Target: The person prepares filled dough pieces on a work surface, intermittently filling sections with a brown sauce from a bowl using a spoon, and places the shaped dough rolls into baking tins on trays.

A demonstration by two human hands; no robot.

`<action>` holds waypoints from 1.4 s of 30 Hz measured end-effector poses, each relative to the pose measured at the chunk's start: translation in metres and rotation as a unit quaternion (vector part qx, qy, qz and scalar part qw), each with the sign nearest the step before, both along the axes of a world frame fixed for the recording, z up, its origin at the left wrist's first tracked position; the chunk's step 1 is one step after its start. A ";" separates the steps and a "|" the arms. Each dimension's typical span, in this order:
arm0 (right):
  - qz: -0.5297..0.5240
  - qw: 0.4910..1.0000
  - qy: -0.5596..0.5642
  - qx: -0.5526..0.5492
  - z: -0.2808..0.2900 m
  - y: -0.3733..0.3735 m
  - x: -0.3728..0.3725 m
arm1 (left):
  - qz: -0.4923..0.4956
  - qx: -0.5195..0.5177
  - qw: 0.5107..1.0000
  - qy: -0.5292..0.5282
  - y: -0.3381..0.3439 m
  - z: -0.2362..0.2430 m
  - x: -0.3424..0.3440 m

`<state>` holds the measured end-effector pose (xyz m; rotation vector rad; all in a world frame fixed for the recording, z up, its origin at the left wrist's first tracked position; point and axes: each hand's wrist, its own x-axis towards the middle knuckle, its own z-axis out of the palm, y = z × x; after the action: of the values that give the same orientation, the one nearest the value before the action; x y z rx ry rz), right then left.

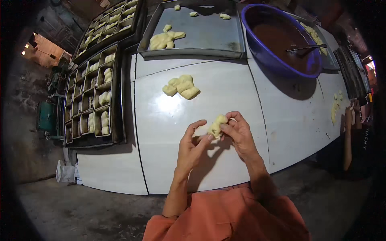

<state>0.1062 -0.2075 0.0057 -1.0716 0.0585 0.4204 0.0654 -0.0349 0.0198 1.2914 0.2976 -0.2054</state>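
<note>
A wide white surface (169, 160) is stretching under everything, carrying a big blue basin (257, 48) of brown filling with a spoon (305, 49) lying in it at the far right. A flat metal tray (209, 36) with dough bits is sitting beside the basin, and divided baking tins (94, 96) are lining the left edge. A small pile of dough pieces (181, 86) is lying mid-surface. Nearer the person, the right hand (240, 134) and left hand (192, 149) are pinching one dough piece (216, 126) between them above the surface, each grip pressing fingertips onto it.
</note>
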 end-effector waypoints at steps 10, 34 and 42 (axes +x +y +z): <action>0.009 0.999 -0.033 -0.034 0.008 0.028 -0.012 | 0.030 0.374 0.899 -0.227 0.024 0.009 -0.017; 0.129 0.976 -0.102 -0.142 0.001 0.060 -0.023 | 0.086 0.069 0.991 -0.073 0.040 -0.009 -0.045; 0.130 0.986 0.026 -0.104 0.000 0.040 -0.013 | 0.285 0.068 0.955 0.055 0.098 0.003 -0.104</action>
<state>0.0931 -0.1677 0.0062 -1.2788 0.0078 0.6901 -0.0383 0.0629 0.0223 1.2792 0.7752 0.2394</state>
